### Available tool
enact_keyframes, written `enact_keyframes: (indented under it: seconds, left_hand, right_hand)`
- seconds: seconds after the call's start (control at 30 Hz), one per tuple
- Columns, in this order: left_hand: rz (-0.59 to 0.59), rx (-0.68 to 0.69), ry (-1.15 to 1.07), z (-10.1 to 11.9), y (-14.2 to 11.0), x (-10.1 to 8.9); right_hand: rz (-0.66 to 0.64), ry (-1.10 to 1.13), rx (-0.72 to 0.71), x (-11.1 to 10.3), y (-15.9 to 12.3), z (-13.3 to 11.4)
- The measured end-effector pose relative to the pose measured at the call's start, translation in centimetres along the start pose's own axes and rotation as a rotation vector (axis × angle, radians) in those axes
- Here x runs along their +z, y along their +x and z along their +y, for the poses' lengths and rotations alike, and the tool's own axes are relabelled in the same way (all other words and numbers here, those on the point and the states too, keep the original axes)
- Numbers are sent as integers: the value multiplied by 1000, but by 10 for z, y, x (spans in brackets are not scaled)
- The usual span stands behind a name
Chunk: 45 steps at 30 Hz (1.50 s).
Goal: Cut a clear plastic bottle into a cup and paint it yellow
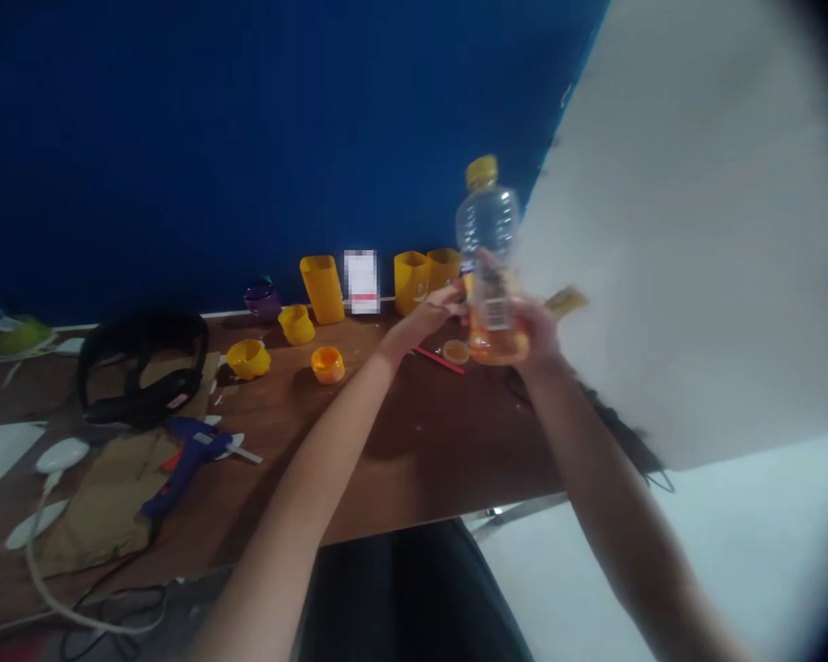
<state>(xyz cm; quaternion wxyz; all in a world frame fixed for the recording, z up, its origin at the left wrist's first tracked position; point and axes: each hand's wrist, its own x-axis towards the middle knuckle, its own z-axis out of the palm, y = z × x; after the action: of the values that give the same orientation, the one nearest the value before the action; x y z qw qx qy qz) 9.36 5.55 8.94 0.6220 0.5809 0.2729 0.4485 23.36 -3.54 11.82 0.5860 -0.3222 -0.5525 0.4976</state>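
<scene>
A clear plastic bottle (491, 221) with a yellow cap is held up over the table, roughly upright. A little orange liquid sits in its bottom, and a label with a barcode faces me. My right hand (539, 329) is closed around the lower right side of the bottle. At its left side, my left hand (434, 311) has its fingers against the label area, some of them hidden behind the bottle. Below the bottle, a small round lid (455, 351) and a red stick (439, 359) lie on the table.
An open orange paint jar (327, 366), yellow cups (249, 359), a tall yellow container (323, 291) and yellow holders (412, 281) stand on the brown table (428, 460). A blue glue gun (191, 452), black headset (142, 368) and white cable (38, 552) lie left.
</scene>
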Motion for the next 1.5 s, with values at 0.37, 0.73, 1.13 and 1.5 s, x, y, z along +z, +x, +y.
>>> enact_keyframes:
  seconds: [0.37,0.73,1.13,1.5]
  left_hand:
    - [189,-57,-129,-50,-115,-58]
    - [308,120,8,-51,-122,-54]
    - [263,-72,-369,-34,-130,-57]
    - [166,-42,-331,-45,-139,-25]
  right_hand:
    - [185,-421,-219,64,14,129]
    - [176,-760,-431,77,-19,132]
    - [238,-1513,-140,31,2,124]
    - [149,-1560,-126,35,5,146]
